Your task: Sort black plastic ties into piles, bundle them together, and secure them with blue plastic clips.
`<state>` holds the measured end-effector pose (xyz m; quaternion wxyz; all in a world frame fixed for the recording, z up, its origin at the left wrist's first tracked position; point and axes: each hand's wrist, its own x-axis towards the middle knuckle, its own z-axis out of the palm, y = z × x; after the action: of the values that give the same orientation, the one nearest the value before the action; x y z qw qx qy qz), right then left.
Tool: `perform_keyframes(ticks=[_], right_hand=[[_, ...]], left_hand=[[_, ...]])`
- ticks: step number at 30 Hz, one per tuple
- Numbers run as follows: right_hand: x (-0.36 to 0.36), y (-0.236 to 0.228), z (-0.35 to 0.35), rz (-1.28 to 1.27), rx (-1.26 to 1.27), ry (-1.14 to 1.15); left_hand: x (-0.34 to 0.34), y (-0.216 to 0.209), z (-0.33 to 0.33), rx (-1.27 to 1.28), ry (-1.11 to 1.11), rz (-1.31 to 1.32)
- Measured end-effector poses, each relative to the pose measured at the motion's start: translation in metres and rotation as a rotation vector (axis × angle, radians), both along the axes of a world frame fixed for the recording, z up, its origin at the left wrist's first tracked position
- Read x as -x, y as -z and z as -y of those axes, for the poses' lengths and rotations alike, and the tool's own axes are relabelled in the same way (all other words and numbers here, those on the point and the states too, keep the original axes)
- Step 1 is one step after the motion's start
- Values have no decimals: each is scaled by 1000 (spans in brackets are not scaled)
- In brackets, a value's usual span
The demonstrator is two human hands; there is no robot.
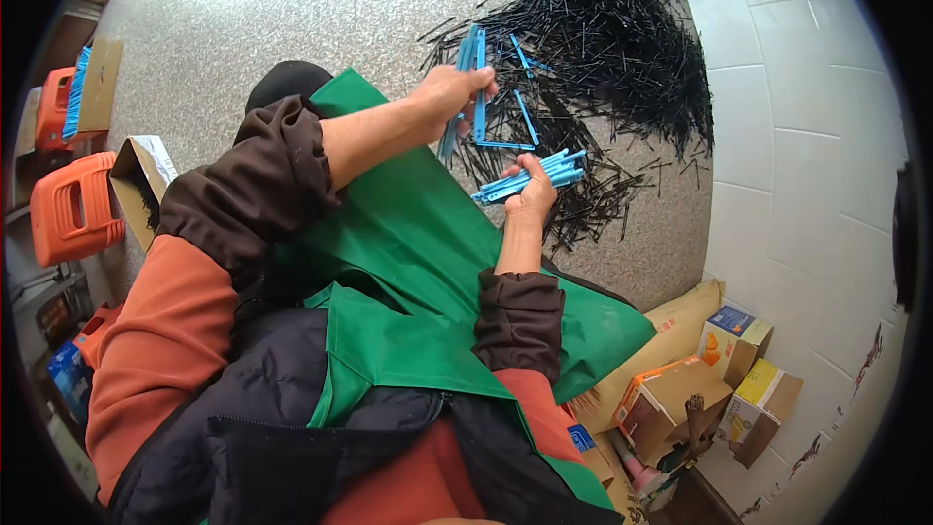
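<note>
My left hand is raised over the floor and grips a bundle of long blue plastic strips that stand almost upright. My right hand is lower and to the right, closed on a second bundle of blue strips that lies nearly level. A few loose blue strips rest on the floor between the two hands. Beyond them spreads a big heap of thin black sticks. A green apron covers my lap under both forearms.
Orange plastic stools and an open cardboard box stand on the left. Small open cartons and a tan sack sit by the white tiled wall at lower right. Speckled floor stretches ahead.
</note>
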<state>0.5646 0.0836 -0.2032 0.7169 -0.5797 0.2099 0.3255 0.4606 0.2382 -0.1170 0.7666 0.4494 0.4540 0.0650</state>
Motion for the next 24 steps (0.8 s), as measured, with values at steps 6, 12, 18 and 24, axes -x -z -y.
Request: perform_keyframes(ticks=[6, 12, 18, 24], right_hand=[[0, 134, 44, 19, 425, -30], [-29, 117, 40, 1106, 1011, -968], [-61, 160, 21, 1593, 864, -1320], [-80, 194, 0, 1785, 846, -1326]], left_hand=[[44, 28, 58, 270, -138, -94], [-12, -74, -20, 146, -127, 521], [-40, -97, -42, 580, -69, 649], [-34, -105, -59, 626, -287, 560]])
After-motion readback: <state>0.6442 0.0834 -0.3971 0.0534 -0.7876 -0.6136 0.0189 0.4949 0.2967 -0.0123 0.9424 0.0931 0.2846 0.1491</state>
